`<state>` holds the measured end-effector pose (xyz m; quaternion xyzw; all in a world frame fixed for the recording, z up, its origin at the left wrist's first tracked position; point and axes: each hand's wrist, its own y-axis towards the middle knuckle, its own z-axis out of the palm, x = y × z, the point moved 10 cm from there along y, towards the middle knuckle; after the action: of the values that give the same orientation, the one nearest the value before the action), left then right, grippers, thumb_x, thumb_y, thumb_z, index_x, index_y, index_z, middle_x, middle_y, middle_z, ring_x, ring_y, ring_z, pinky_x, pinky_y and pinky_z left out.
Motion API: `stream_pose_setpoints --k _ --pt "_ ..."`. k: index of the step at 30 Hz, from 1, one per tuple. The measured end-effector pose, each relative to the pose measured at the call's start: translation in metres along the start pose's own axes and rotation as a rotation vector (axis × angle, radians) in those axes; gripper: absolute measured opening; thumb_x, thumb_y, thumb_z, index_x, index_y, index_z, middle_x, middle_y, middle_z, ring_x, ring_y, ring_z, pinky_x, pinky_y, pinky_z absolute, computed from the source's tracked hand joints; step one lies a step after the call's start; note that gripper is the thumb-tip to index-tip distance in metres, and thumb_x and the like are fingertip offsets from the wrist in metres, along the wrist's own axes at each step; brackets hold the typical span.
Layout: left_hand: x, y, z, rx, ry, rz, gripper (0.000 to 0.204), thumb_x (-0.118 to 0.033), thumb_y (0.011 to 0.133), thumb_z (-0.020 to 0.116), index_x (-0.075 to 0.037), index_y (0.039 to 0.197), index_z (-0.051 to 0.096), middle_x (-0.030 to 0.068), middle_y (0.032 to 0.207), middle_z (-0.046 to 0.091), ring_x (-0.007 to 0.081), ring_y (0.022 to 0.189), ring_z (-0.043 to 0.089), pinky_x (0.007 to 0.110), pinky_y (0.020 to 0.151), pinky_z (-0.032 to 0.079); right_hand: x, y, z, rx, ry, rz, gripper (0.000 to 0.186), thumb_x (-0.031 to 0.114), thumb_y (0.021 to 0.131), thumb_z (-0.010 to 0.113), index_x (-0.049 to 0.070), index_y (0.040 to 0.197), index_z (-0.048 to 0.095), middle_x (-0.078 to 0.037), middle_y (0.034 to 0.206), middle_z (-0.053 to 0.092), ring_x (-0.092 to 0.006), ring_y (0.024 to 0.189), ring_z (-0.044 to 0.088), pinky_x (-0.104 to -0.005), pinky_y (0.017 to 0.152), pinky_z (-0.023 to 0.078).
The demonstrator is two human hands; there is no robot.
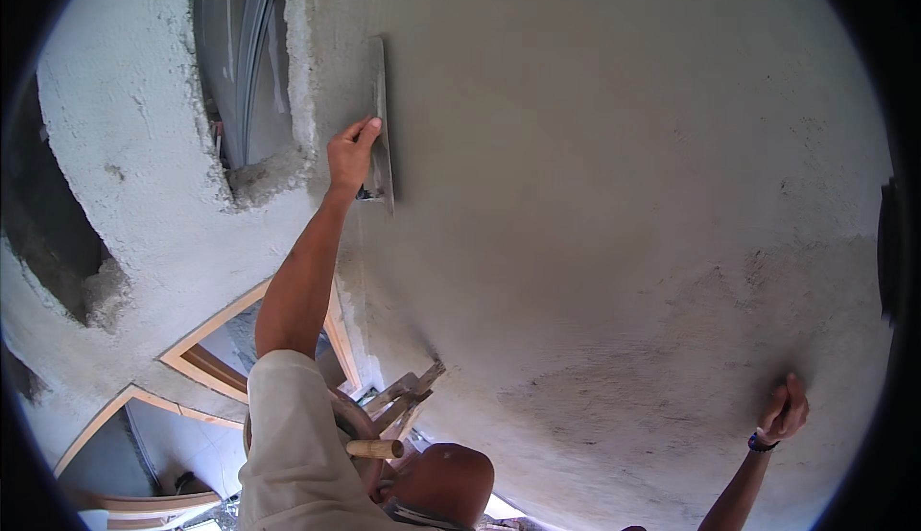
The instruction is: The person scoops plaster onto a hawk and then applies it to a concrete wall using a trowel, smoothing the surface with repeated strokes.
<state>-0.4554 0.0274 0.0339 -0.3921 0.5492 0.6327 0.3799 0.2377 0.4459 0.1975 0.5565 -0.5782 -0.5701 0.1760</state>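
My left hand is closed on a steel plastering trowel. Its long, narrow blade stands nearly upright, close to the wall's left corner and seen almost edge-on. Smooth grey-brown plaster covers the broad wall to the right of the trowel. My right hand, with a dark bracelet at the wrist, is far off at the lower right, near a rougher patch of plaster. Its fingers are loosely bent and partly apart, with nothing visible in them; whether they touch the wall cannot be told.
Left of the corner, a pale rough wall has deep openings, one holding grey conduits. Wood-framed openings lie lower left. Below centre are wooden pieces, a wooden handle and a rounded brown shape like a person's head.
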Motion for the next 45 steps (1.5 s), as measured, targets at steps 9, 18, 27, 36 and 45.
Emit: stream_pose_setpoints --k 9,18,27,36,45 --pt "-0.185 -0.208 0.136 0.245 0.231 0.78 0.054 -0.043 0.083 0.068 0.001 0.114 0.064 0.0154 0.088 0.068 0.0216 0.07 0.066 0.031 0.063 0.054 0.009 0.0 -0.009 -0.054 0.099 -0.141 0.023 0.004 0.086 0.054 -0.002 0.107 0.062 -0.013 0.088 0.066 -0.029 0.068 0.062 -0.0378 0.06 0.049" --pt "-0.202 -0.394 0.171 0.712 0.06 0.869 0.054 -0.047 0.086 0.062 -0.004 0.118 0.062 0.006 0.065 0.056 0.0118 0.048 0.052 0.03 0.04 0.045 0.019 0.016 0.006 -0.065 0.129 -0.029 0.019 0.003 0.086 0.054 -0.004 0.1 0.064 -0.015 0.086 0.068 -0.0299 0.064 0.063 -0.0373 0.057 0.05" --pt "-0.159 -0.052 -0.005 0.14 -0.109 0.153 0.045 -0.035 0.084 0.067 0.003 0.107 0.066 0.0097 0.091 0.069 0.0116 0.084 0.061 0.025 0.077 0.048 0.008 0.02 -0.001 -0.005 0.127 0.014 0.018 0.007 0.086 0.056 -0.003 0.099 0.064 -0.015 0.078 0.065 -0.0256 0.054 0.058 -0.0339 0.049 0.043" --pt "-0.21 0.008 0.04 -0.142 0.23 0.488 0.049 -0.043 0.085 0.063 0.001 0.106 0.067 0.0211 0.082 0.068 0.0324 0.073 0.067 0.04 0.068 0.052 0.041 0.037 0.003 -0.026 0.171 -0.099 0.018 0.007 0.086 0.053 -0.002 0.099 0.062 -0.013 0.069 0.061 -0.0263 0.05 0.055 -0.034 0.046 0.039" --pt "-0.26 -0.259 0.159 0.462 0.311 0.831 0.054 -0.047 0.085 0.062 -0.004 0.117 0.062 0.0135 0.081 0.065 0.0253 0.06 0.062 0.038 0.052 0.05 0.028 0.033 0.008 -0.012 0.147 -0.028 0.019 0.007 0.089 0.052 -0.001 0.103 0.062 -0.012 0.065 0.06 -0.0202 0.046 0.05 -0.0323 0.045 0.038"
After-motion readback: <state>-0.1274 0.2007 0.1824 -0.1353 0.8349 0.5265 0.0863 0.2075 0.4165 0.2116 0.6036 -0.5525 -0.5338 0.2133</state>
